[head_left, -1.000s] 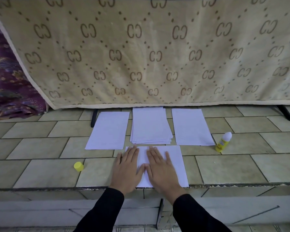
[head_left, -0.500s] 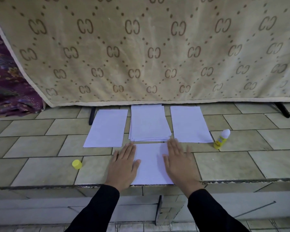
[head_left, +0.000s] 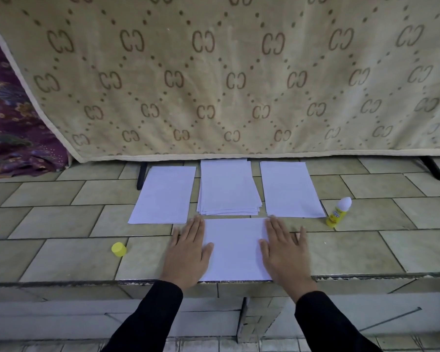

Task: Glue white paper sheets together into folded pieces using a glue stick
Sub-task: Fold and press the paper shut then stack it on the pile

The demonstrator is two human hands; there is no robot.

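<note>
Since a second ago your hands have slid apart across the beige tiled tabletop [head_left: 61, 252]. At lower centre lies the folded white paper piece [head_left: 235, 250]; your left hand [head_left: 188, 252] and right hand [head_left: 285, 252] press flat and open over its side edges, gripping nothing, likely smoothing the glued fold. The uncapped yellow glue stick [head_left: 338, 212] stands at right, its small round yellow cap [head_left: 118, 249] at left.

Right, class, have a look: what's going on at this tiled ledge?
A person presses the left hand and right hand flat on the two sides of a white paper piece at the ledge front edge. Behind it lie a left sheet, a middle stack and a right sheet. The uncapped glue stick stands to the right; its yellow cap lies to the left.
</note>
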